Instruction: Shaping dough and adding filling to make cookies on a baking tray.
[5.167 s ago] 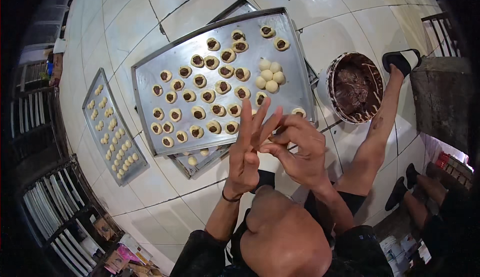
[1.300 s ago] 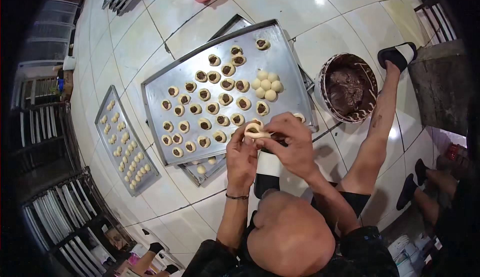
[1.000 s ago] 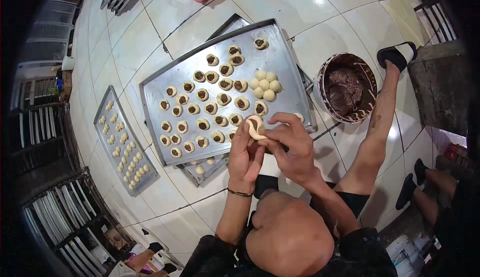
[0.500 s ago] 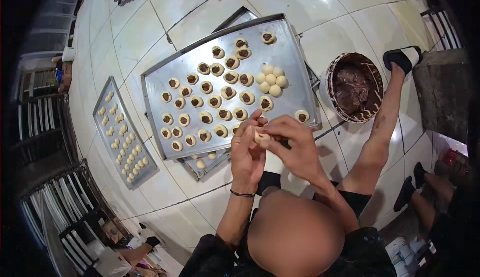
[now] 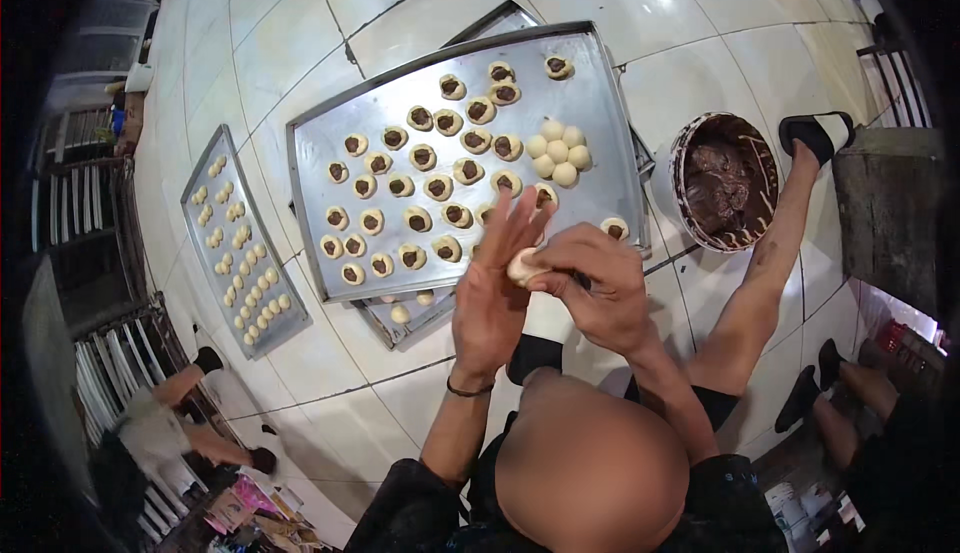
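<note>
By the tray point(image 5: 595, 218), the right hand point(image 5: 602, 288) pinches dough point(image 5: 522, 266), the left hand point(image 5: 488, 311) open alongside; right sleeve point(image 5: 722, 508) bears letters point(image 5: 741, 476).

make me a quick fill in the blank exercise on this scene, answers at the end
1. The right hand pinches a small piece of pale ____ between thumb and fingers.
2. A dark wristband circles the person's ____ wrist.
3. In the picture, the bucket of brown paste stands to the ____ of the large tray.
4. The narrower tray lies on the tiled ____.

Missing words: dough; left; right; floor
</note>
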`<state>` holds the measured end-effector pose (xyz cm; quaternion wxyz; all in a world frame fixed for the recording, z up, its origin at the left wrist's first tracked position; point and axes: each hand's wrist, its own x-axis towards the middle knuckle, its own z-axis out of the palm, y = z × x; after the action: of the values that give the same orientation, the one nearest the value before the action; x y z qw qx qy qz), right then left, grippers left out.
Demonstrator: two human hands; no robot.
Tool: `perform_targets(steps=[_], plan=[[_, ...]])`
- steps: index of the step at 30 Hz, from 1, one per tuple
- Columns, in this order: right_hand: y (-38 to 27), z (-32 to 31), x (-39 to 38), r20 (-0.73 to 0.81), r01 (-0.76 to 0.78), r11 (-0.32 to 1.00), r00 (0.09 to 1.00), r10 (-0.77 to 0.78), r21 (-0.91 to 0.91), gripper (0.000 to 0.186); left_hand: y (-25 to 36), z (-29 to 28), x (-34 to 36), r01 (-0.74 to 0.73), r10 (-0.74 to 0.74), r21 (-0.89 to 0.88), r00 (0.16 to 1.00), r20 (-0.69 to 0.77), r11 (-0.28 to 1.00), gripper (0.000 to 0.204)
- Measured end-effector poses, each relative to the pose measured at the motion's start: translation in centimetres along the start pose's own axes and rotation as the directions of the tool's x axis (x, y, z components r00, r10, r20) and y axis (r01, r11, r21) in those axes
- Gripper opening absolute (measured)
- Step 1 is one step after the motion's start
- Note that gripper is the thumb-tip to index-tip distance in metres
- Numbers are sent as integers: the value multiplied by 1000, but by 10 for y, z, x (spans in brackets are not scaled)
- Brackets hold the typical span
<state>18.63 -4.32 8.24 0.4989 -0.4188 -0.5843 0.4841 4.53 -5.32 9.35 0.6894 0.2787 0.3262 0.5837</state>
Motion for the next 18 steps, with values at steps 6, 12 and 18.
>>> perform_targets(steps=[6, 12, 18], plan=[[-9, 17, 13, -54, -45, 998, 997, 47, 32, 24, -5, -37, -8, 158, -158, 29, 987, -18, 987, 52], [10, 29, -1, -11, -335, 942, 942, 335, 24, 22, -9, -52, -16, 209, -191, 158, 974, -121, 965, 43], [8, 50, 1, 81, -143, 975, 984, 158, -169, 18, -15, -87, -31, 313, -294, 107, 943, -157, 944, 36]])
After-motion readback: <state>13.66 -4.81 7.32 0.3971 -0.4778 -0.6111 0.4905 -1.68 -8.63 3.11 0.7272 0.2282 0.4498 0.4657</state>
